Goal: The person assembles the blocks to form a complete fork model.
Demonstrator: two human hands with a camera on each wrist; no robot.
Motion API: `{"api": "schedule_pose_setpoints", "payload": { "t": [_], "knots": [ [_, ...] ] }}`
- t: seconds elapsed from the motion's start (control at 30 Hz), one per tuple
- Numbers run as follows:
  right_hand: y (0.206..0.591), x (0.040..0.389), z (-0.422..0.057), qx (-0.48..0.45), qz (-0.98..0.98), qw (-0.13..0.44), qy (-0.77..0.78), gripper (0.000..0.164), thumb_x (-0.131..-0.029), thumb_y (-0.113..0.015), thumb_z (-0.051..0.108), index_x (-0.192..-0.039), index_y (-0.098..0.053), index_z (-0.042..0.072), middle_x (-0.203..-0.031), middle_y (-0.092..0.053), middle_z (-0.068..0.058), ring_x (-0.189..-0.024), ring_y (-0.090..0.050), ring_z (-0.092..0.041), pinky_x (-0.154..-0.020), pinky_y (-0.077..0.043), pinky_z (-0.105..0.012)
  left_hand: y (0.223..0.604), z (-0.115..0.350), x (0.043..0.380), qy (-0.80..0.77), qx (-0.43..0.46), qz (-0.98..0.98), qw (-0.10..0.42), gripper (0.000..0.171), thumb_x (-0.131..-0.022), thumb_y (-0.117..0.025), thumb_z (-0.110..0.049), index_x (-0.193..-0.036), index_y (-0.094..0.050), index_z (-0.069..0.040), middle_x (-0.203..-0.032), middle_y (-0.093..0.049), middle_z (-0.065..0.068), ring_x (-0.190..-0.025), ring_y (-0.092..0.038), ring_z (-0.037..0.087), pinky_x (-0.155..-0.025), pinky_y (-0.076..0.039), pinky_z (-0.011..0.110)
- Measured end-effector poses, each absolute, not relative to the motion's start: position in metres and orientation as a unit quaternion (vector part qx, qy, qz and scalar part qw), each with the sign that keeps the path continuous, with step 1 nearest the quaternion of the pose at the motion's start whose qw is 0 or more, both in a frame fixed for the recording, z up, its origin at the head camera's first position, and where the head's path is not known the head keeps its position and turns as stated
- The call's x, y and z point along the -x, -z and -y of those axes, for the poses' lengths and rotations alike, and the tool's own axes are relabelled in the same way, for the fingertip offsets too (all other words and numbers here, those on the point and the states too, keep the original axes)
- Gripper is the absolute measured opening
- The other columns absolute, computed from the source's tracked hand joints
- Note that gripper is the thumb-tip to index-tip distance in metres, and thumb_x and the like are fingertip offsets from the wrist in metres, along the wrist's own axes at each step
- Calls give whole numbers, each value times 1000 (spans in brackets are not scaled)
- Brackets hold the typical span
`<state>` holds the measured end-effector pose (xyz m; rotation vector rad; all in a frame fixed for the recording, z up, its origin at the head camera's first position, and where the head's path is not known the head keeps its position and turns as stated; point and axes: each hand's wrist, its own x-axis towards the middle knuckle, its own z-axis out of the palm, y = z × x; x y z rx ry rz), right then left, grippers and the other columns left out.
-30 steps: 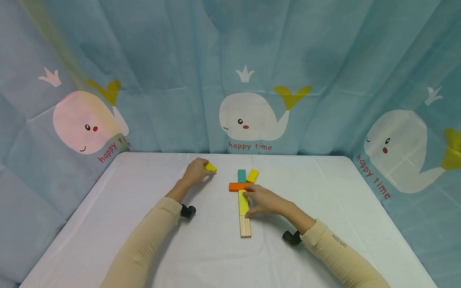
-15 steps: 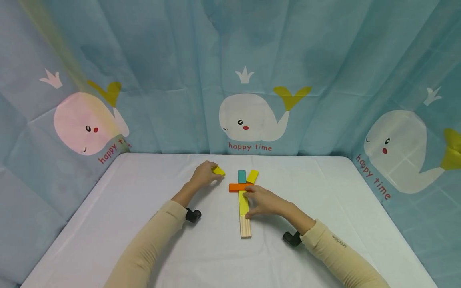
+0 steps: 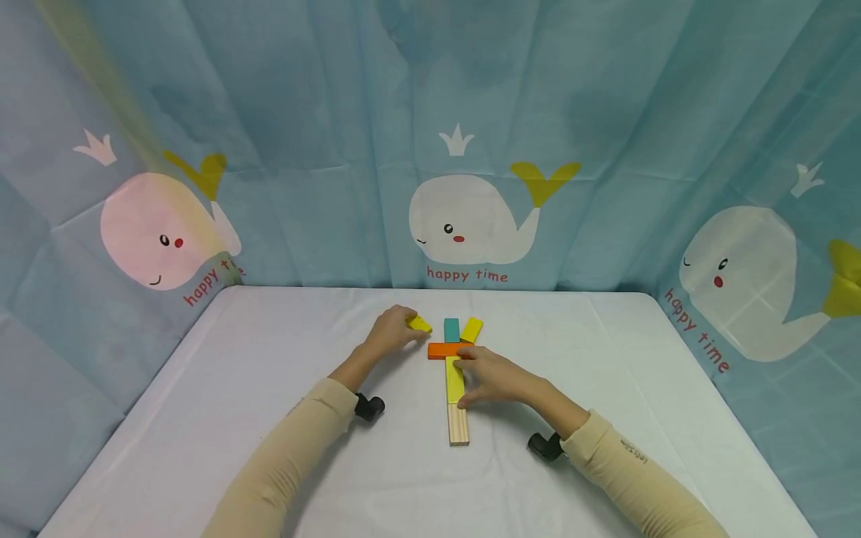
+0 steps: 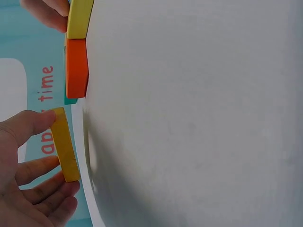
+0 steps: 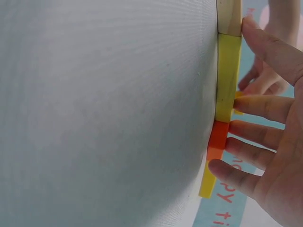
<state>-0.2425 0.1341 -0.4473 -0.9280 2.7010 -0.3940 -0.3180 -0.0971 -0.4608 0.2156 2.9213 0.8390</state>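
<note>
My left hand (image 3: 393,330) pinches a yellow block (image 4: 65,145) between thumb and fingers, above the table in the left wrist view. It hangs left of a row of blocks. My right hand (image 3: 498,373) rests its spread fingertips on the row, touching the lime-yellow block (image 3: 454,379) and the orange block (image 3: 440,350); its thumb lies near the joint with the plain wooden block (image 3: 459,426). The orange block lies crosswise at the far end of the lime-yellow one. Beyond it stand a teal block (image 3: 451,329) and a second yellow block (image 3: 473,329), set at a slant.
A white cloth covers the table (image 3: 605,373). Behind and at both sides hangs a blue curtain (image 3: 323,217) with whale prints. Black wrist cameras sit on both wrists, close to the tabletop.
My left hand has moved right and slightly nearer with the yellow block, closer to the teal and orange blocks. The right hand and the row have stayed in place.
</note>
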Motion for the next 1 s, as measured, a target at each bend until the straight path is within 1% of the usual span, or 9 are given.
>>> {"api": "schedule_pose_setpoints", "payload": {
  "t": [0.1, 0.37, 0.63, 1.0],
  "knots": [
    [447, 242, -135, 318, -929, 130, 139, 77, -76, -80, 48, -136, -56, 6, -149, -45, -12, -139, -41, -29, -113, -38, -45, 462, 95, 318, -280, -70, -956, 49, 60, -83, -74, -38, -130, -60, -3, -128, -60, 13, -107, -55, 26, -100, -48, 41],
    [447, 244, -133, 315, -929, 135, 138, 78, -75, -82, 45, -137, -56, 5, -151, -43, -9, -138, -41, -27, -110, -42, -43, 460, 86, 316, -283, -68, -955, 52, 59, -83, -75, -37, -130, -61, -3, -126, -61, 13, -105, -55, 25, -99, -48, 40],
    [449, 244, -134, 316, -928, 136, 142, 78, -75, -82, 44, -137, -56, 5, -151, -43, -10, -138, -40, -27, -110, -41, -44, 461, 79, 316, -290, -72, -953, 53, 58, -82, -76, -36, -129, -61, -5, -125, -61, 13, -100, -55, 24, -95, -49, 39],
    [448, 242, -134, 321, -926, 138, 144, 78, -76, -81, 45, -138, -54, 6, -153, -40, -9, -139, -39, -27, -110, -42, -43, 461, 74, 312, -279, -67, -957, 54, 53, -84, -75, -34, -125, -63, -4, -123, -61, 14, -99, -56, 25, -95, -50, 40]
  ]
}}
